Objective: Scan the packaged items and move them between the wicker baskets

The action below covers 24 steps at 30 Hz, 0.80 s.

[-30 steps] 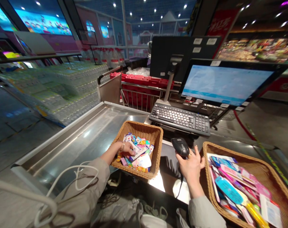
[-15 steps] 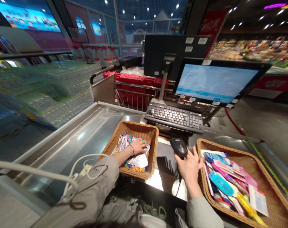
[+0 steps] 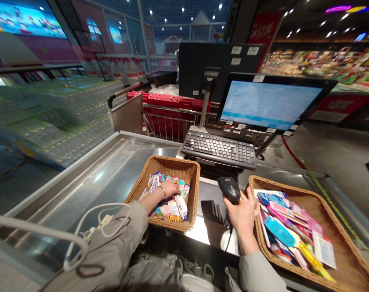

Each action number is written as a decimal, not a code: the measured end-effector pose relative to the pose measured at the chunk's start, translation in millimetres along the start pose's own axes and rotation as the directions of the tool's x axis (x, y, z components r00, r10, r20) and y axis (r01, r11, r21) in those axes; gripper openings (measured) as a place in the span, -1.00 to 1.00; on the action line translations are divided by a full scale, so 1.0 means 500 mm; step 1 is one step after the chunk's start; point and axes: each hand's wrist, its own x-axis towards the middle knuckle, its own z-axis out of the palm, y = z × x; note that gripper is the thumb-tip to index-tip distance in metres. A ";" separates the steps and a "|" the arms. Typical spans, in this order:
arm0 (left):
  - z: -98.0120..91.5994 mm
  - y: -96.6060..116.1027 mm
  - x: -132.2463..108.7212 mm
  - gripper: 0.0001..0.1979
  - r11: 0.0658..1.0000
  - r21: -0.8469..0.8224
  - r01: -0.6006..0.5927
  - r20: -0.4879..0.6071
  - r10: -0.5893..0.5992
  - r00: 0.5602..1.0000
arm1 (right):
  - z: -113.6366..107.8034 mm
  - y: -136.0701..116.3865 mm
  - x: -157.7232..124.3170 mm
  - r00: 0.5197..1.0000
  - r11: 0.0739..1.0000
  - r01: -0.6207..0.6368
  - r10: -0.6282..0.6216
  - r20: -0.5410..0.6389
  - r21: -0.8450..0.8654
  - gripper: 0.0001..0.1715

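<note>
My left hand (image 3: 171, 187) is inside a brown wicker basket (image 3: 195, 194) of small colourful packets (image 3: 156, 179). Its fingers are bent together at the top end of a small white packet (image 3: 181, 206) with print on it; the fingertips are partly hidden. In my right hand (image 3: 244, 211) is a black handheld barcode scanner (image 3: 229, 188), its head pointing toward the left basket. The scanner's grip is mostly covered by my fingers, and a cable hangs below it. Right of that hand stands a larger wicker basket (image 3: 344, 207) of packaged goods, including a blue brush-like item (image 3: 279, 231).
Behind the baskets are a keyboard (image 3: 219, 148) and a lit monitor (image 3: 269, 103) on a stand. A metal counter (image 3: 108, 162) with a raised rim runs left. A white cable (image 3: 44, 229) loops beside my left sleeve. A shopping cart (image 3: 169, 121) stands beyond.
My left hand has drawn slightly left and its fingers have come closer together; the white packet below them now shows print. My right hand keeps the scanner in nearly the same place.
</note>
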 end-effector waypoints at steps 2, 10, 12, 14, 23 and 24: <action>0.000 0.003 0.000 -0.86 0.999 0.014 -0.029 -0.012 0.029 0.999 | 0.001 -0.002 0.000 1.000 1.000 0.019 -0.019 -0.005 0.000 -0.47; -0.024 -0.011 -0.013 -0.91 0.996 0.085 -0.013 -0.108 0.022 0.994 | -0.001 -0.012 0.007 0.999 0.998 0.050 -0.051 -0.007 -0.023 -0.52; -0.037 -0.017 -0.022 -0.87 0.995 0.101 0.018 -0.135 -0.004 0.991 | 0.000 -0.016 0.008 0.998 0.997 0.069 -0.069 -0.014 -0.023 -0.53; -0.050 -0.023 -0.033 -0.85 0.992 0.113 0.059 -0.164 -0.039 0.986 | 0.002 -0.020 0.009 0.996 0.996 0.092 -0.092 -0.013 -0.020 -0.54; -0.105 -0.018 -0.083 -0.75 0.934 0.033 0.355 -0.374 -0.318 0.871 | 0.006 -0.039 0.015 0.989 0.989 0.149 -0.149 0.001 0.026 -0.55; -0.109 -0.013 -0.086 -0.76 0.923 -0.002 0.386 -0.400 -0.355 0.845 | 0.007 -0.041 0.015 0.989 0.988 0.150 -0.150 0.002 0.035 -0.57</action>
